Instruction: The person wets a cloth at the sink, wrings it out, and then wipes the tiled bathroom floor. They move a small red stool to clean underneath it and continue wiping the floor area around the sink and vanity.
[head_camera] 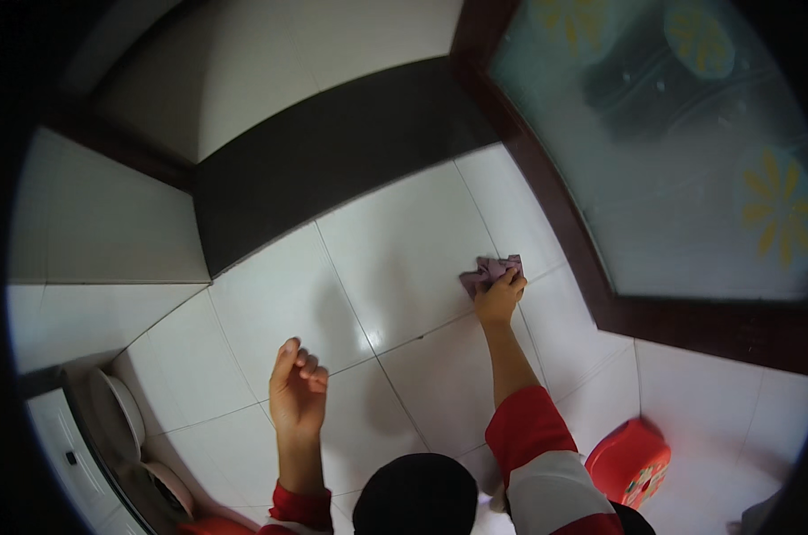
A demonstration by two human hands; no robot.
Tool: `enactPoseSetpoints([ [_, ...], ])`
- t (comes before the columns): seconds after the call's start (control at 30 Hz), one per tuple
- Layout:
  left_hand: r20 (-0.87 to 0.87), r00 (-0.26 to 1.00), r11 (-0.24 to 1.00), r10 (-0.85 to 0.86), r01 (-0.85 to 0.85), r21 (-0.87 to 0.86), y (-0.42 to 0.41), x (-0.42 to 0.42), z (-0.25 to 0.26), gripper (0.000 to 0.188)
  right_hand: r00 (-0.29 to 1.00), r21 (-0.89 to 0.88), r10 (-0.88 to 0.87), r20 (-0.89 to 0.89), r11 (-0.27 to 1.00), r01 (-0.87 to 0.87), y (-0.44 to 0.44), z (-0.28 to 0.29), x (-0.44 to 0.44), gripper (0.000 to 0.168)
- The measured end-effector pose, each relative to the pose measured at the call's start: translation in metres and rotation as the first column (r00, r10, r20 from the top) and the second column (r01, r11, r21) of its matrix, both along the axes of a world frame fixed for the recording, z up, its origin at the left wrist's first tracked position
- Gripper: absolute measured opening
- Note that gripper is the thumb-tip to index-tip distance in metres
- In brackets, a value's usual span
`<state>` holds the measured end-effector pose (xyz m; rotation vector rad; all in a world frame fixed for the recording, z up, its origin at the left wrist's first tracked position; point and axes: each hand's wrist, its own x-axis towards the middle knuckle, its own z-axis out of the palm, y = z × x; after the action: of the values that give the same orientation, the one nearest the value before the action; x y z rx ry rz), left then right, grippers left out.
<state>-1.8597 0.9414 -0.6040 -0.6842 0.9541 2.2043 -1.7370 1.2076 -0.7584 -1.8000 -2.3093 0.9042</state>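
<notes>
My right hand [501, 299] presses a crumpled purple cloth [491, 271] against the white tiled floor [404, 241], close to a tile joint. Part of the cloth is hidden under the fingers. My left hand [298, 388] is held above the tiles on the left, palm partly in view, its fingers loosely curled and holding nothing. Both arms wear red and white sleeves. Between them at the bottom is a dark rounded shape [415, 495] that I cannot identify.
A dark threshold strip [337, 140] crosses the floor ahead. To the right stands a frosted glass door [678, 167] with a dark red frame [557, 180]. A red plastic stool or container [621, 461] is at lower right. Pale basins [119, 414] lean beside a white cabinet [69, 445] at left.
</notes>
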Motion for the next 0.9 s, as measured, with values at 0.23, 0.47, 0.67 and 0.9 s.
enactPoseSetpoints([
  [0.23, -0.233, 0.945, 0.916, 0.23, -0.29, -0.275, -0.106, 0.026, 0.052, 0.007, 0.805, 0.057, 0.589, 0.074, 0.803, -0.593, 0.079, 0.001, -0.058, 0.08],
  [0.47, -0.32, 0.823, 0.543, 0.47, -0.555, -0.63, -0.202, 0.172, 0.105, 0.008, 0.497, 0.086, 0.857, 0.134, 0.489, -0.868, 0.055, -0.013, -0.155, 0.077],
  [0.67, -0.363, 0.727, 0.363, 0.583, -0.632, -0.684, -0.217, 0.259, 0.127, 0.01, 0.185, 0.051, 0.971, 0.152, 0.18, -0.982, -0.004, 0.004, -0.189, 0.072],
  [0.9, -0.335, 0.679, 0.404, 0.653, -0.687, -0.604, -0.209, 0.267, 0.091, 0.014, -0.084, 0.019, 0.99, 0.109, -0.087, -0.996, -0.087, 0.01, -0.194, 0.073],
])
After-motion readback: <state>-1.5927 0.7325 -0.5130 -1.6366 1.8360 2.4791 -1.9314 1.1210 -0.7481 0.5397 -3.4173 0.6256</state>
